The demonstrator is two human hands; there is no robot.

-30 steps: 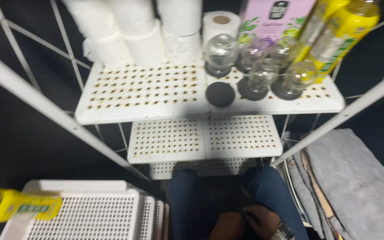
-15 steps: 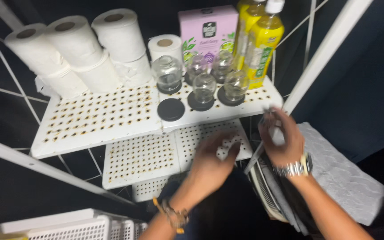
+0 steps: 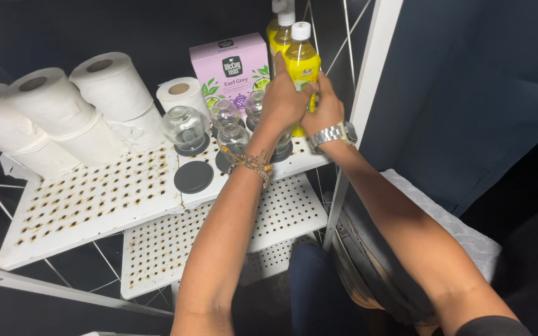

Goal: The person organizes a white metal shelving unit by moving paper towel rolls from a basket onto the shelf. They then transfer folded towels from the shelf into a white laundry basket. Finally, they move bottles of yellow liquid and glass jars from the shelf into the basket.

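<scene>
On the upper shelf (image 3: 94,205), right of the paper rolls (image 3: 63,118), stand glass jars (image 3: 185,129) and a pink tea box (image 3: 230,65). The left hand (image 3: 283,99) and right hand (image 3: 326,111) wrap curled fingers around the yellow bottle (image 3: 301,59) at the shelf's right end.

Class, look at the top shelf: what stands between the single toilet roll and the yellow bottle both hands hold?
The lilac tea box, with glass jars before it, in the head view.

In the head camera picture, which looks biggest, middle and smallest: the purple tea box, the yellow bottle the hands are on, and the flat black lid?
1. Purple tea box, largest.
2. Yellow bottle, though the left hand and right hand cover its lower part, so this rank is unsure.
3. Flat black lid, smallest, although it lies nearer the camera.
</scene>
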